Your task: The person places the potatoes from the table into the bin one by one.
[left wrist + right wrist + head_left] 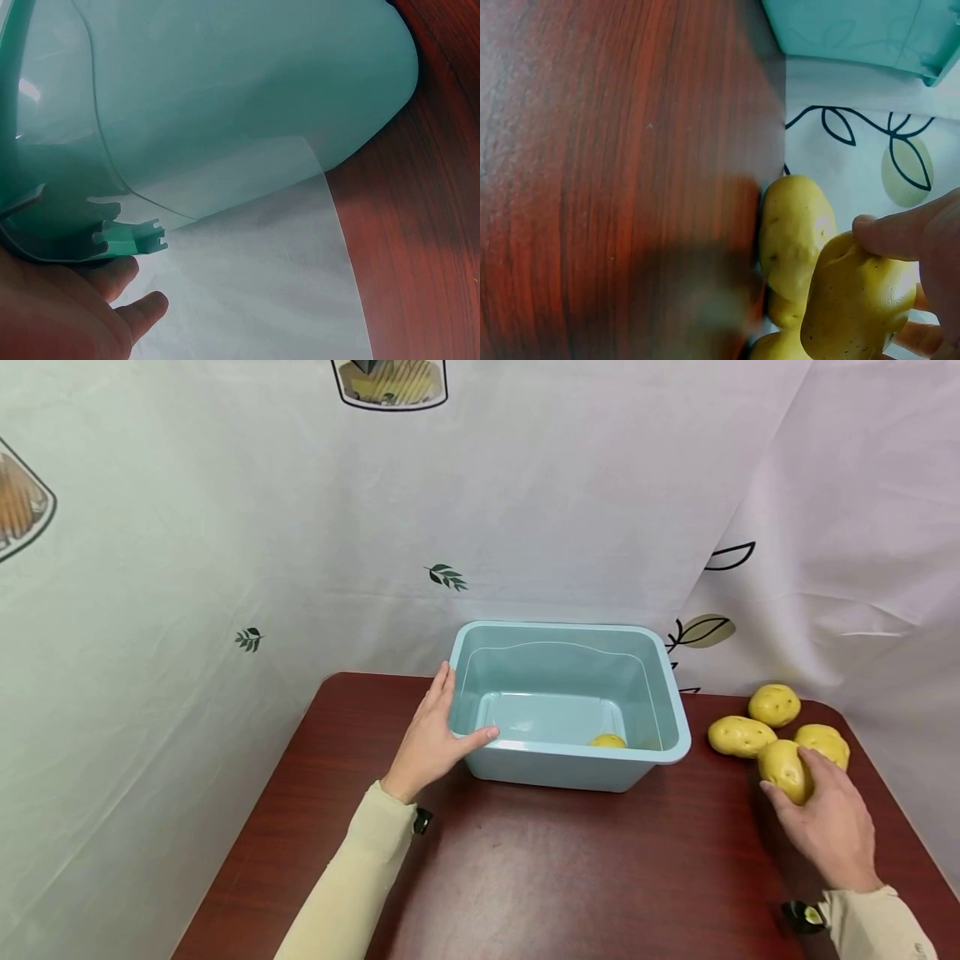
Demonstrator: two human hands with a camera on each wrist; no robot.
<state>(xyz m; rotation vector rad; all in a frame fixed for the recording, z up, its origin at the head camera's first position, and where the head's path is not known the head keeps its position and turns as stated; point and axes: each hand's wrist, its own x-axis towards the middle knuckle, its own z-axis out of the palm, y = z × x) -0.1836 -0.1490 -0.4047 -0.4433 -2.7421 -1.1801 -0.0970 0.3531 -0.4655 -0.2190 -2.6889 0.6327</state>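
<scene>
In the head view, my left hand (435, 739) rests on the near left corner of a light blue plastic basin (555, 767). Its thumb lies over the front rim and its straight fingers lie along the left side. One yellow potato (608, 741) shows inside the basin, partly hidden by the front wall. To the right, my right hand (834, 817) grips a potato (783, 770) between thumb and fingers, also seen close up in the right wrist view as a held potato (859, 300). Around it lie a long potato (738, 737), a round potato (775, 705) and another potato (825, 743).
A dark red wooden table (570, 860) carries everything. Whitish printed cloth (570, 502) hangs behind and along both sides, close to the table's back edge. The loose potatoes sit near the back right corner, right of the basin.
</scene>
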